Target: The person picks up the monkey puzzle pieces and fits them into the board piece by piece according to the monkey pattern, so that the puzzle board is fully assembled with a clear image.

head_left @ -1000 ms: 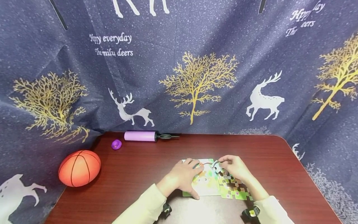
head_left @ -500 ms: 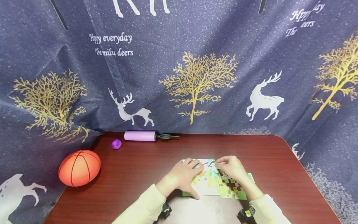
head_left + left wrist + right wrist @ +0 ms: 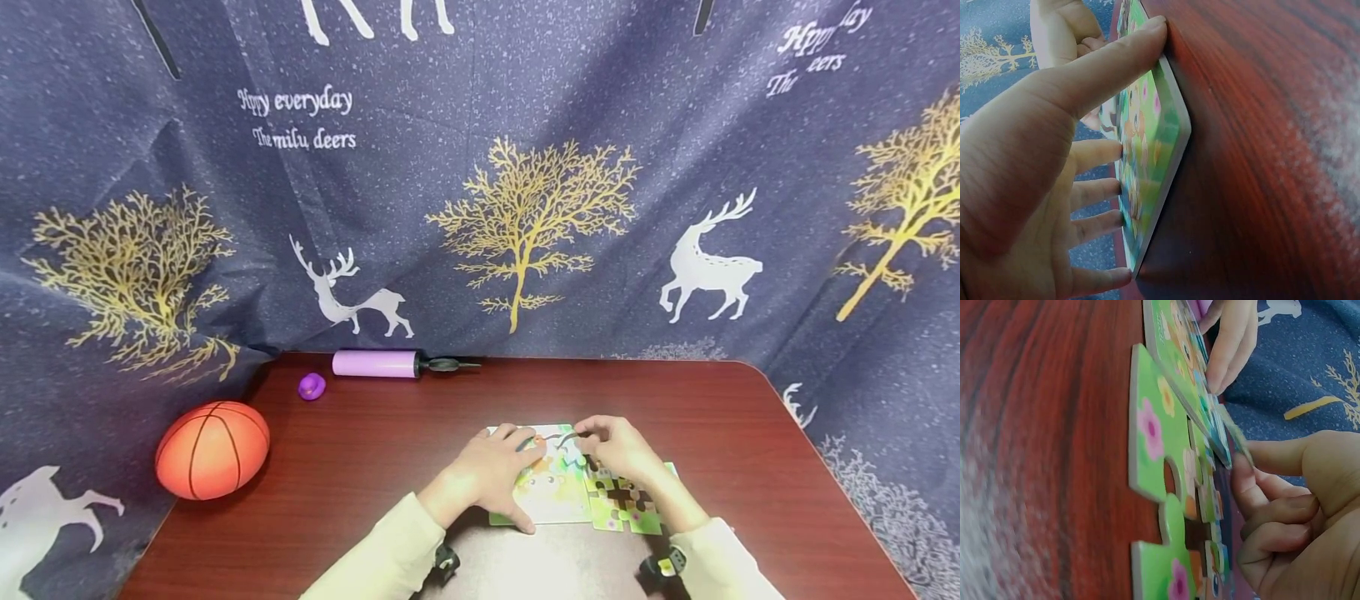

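Observation:
My left hand point(image 3: 487, 475) lies spread on the left part of a flat picture puzzle board point(image 3: 558, 504), its fingertips and thumb resting on it. In the left wrist view, straight fingers touch the board's surface point(image 3: 1169, 125). At the board's far right corner, my right hand point(image 3: 626, 450) pinches a thin puzzle piece point(image 3: 1235, 434) between thumb and index finger, tilted above the board. The piece's printed face is mostly hidden. Just right of the board lie green-edged jigsaw pieces point(image 3: 609, 518), some interlocked with gaps between them; my right hand partly covers them.
A purple hand pump point(image 3: 375, 364) lies along the table's back edge, near a small purple hat-shaped thing point(image 3: 312, 386). An orange basketball point(image 3: 213, 451) sits at the left edge. A patterned dark blue cloth point(image 3: 480, 208) hangs behind the red-brown table point(image 3: 360, 467).
My right hand has moved a little left with the puzzle piece, bringing it over the board's far right corner. My left hand has stayed put.

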`<state>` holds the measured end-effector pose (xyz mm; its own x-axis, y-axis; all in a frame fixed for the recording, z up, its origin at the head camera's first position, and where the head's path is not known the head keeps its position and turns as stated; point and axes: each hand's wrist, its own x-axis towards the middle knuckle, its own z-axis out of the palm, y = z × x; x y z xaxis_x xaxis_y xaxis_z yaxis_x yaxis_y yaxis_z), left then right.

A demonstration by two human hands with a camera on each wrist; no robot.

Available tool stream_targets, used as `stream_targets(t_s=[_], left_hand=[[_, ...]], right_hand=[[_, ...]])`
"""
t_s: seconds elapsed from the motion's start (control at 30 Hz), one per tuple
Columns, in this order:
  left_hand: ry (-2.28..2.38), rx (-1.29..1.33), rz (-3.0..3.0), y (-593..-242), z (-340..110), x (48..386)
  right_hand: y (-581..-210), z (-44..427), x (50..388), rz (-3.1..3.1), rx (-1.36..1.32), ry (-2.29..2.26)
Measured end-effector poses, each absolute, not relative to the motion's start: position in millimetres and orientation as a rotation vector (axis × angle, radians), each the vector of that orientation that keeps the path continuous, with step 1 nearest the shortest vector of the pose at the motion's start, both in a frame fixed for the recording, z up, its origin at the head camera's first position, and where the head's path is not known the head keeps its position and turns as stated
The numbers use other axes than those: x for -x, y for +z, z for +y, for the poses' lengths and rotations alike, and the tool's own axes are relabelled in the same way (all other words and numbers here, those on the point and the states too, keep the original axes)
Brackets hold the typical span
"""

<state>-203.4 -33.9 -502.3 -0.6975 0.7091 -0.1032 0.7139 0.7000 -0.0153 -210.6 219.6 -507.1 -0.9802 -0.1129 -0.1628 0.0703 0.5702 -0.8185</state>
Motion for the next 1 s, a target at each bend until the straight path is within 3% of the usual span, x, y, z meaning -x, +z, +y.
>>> stream_targets(t_s=[0.3, 1.0], left_hand=[[-0.07, -1.185, 2.823, -504, -35, 204], [-0.102, -1.182, 2.82, -503, -35, 203]], right_hand=[[-509, 206, 211, 2.621, -0.073, -1.44], [-508, 193, 208, 2.84, 0.017, -1.142]])
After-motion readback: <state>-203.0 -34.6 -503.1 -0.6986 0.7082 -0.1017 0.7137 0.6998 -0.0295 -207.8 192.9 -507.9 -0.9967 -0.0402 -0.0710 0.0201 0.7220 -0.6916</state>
